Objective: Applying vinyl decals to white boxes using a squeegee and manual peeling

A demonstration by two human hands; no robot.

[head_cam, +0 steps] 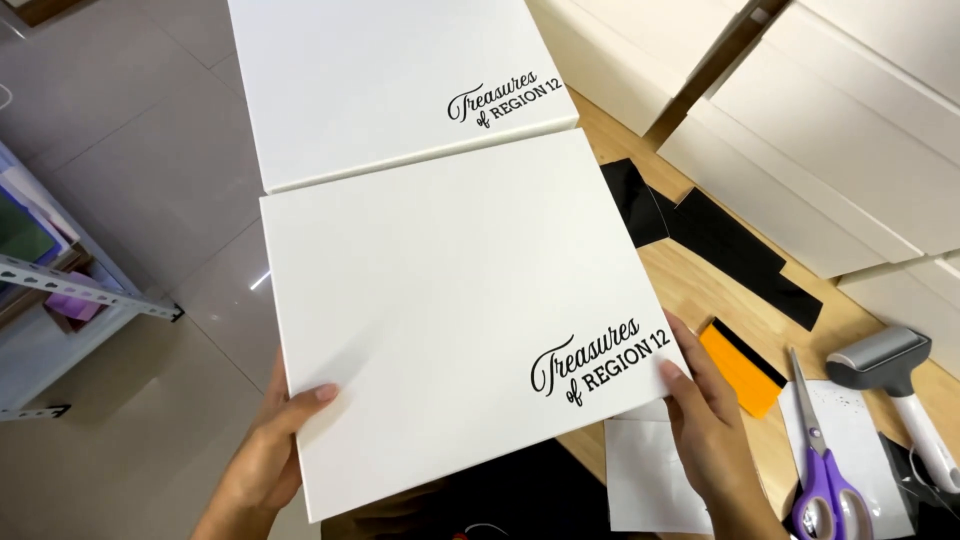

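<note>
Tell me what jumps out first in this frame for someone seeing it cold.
A large white box lid with black script in its lower right corner fills the centre, held at its near edge by the left hand and right hand. A matching white box lies just beyond it. To the right on the wooden table lie purple-handled scissors and an orange squeegee.

Two white boxes, the near box (pixel 450 310) and the far box (pixel 390 80), carry black lettering, beside black strips (pixel 730 250), an orange squeegee (pixel 742 368), purple-handled scissors (pixel 828 478) and a grey-and-white roller (pixel 900 390).
</note>
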